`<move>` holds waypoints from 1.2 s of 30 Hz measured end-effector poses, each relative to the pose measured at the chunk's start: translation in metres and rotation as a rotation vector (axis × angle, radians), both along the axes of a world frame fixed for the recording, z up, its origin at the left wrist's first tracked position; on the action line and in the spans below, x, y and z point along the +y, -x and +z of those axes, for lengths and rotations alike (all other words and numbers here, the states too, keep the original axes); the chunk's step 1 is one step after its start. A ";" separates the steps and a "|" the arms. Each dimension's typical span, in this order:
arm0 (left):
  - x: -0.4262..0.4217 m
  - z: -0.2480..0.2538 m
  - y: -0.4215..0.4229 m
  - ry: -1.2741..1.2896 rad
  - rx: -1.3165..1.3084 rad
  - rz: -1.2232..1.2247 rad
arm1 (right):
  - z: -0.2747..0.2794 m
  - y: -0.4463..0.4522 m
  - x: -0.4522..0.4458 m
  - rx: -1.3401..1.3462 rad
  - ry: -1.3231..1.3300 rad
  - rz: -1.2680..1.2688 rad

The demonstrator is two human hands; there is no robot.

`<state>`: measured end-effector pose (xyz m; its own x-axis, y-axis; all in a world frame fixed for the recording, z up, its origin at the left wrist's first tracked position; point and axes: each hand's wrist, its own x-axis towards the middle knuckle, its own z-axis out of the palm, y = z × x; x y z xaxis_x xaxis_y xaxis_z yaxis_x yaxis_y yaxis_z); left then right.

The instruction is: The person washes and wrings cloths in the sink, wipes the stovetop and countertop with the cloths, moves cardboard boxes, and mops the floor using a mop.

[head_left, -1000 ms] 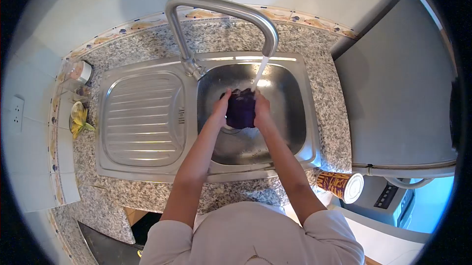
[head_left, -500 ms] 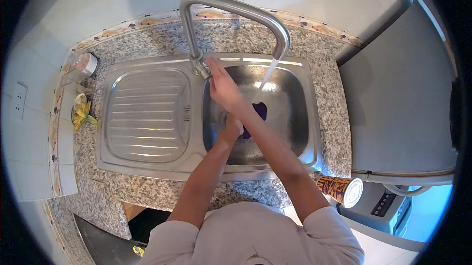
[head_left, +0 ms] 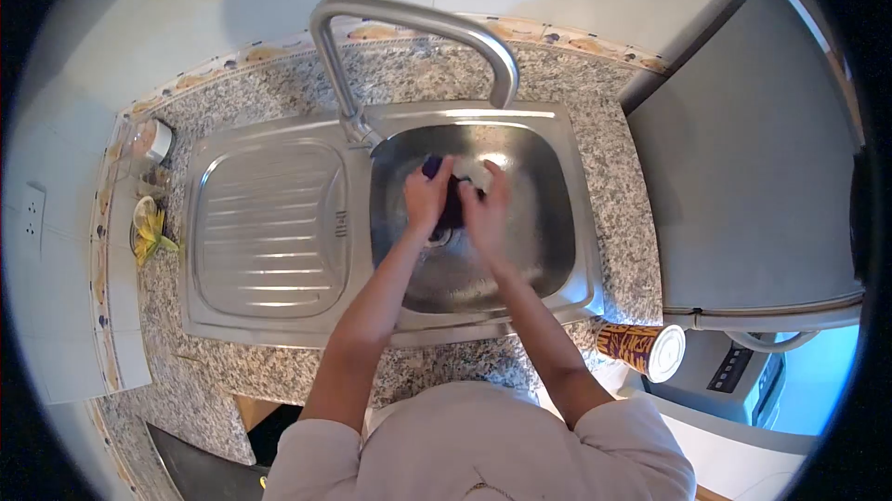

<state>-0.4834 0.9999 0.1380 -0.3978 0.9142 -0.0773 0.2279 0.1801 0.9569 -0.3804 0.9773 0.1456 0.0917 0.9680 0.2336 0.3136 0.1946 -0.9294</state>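
In the head view, a bunched, dark purple cloth (head_left: 452,211) is between the bare hands over the rounded stainless-steel basin (head_left: 542,241). The left hand (head_left: 426,196) is curled closed around it; the blurred right hand (head_left: 486,210) is half-curled against it, its grip unclear. Fingers hide much of the cloth; a whitish patch (head_left: 472,170) between them is indistinct.

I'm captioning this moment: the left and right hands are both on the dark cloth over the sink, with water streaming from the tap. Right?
Not the water: the head view shows no stream from the tap. The left hand and right hand are on the dark cloth over the sink.
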 end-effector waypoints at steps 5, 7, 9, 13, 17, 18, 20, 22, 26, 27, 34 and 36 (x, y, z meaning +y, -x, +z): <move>-0.017 0.019 -0.016 -0.108 -0.038 -0.128 | 0.030 -0.016 -0.015 1.148 1.040 0.110; -0.022 0.021 -0.021 -0.088 -0.102 -0.090 | -0.030 -0.012 0.001 1.147 0.870 0.114; -0.025 0.025 -0.019 0.098 -0.297 -0.004 | -0.024 -0.004 -0.003 1.029 0.659 -0.025; -0.011 -0.069 0.005 0.348 -1.134 -0.227 | -0.012 0.002 -0.007 0.341 0.351 0.015; -0.030 -0.060 0.010 0.387 -1.156 -0.277 | -0.008 0.000 -0.009 0.031 0.141 0.276; -0.029 -0.064 0.013 0.393 -1.155 -0.277 | -0.011 -0.003 -0.008 0.034 0.145 0.273; -0.027 -0.037 0.019 0.441 -0.730 -0.244 | 0.002 -0.007 -0.009 0.579 0.336 0.251; -0.032 -0.027 0.023 0.477 -0.966 -0.295 | -0.004 -0.013 -0.009 0.607 0.394 0.293; -0.036 -0.019 0.012 0.294 -0.977 -0.265 | 0.000 -0.028 -0.019 0.266 0.214 0.366; -0.032 -0.027 0.007 0.152 -0.769 -0.183 | 0.001 -0.037 -0.021 0.146 0.195 0.395; -0.053 0.030 -0.029 -0.438 0.749 -0.352 | 0.022 -0.068 -0.015 1.073 1.132 0.580; -0.057 0.038 -0.039 -0.475 0.825 -0.482 | -0.029 -0.057 -0.006 1.304 1.033 0.408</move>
<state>-0.4443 0.9428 0.1760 0.2469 0.8549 0.4563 0.7852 -0.4525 0.4228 -0.3236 0.9717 0.1165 -0.5723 0.6651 -0.4797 -0.6102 -0.7362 -0.2928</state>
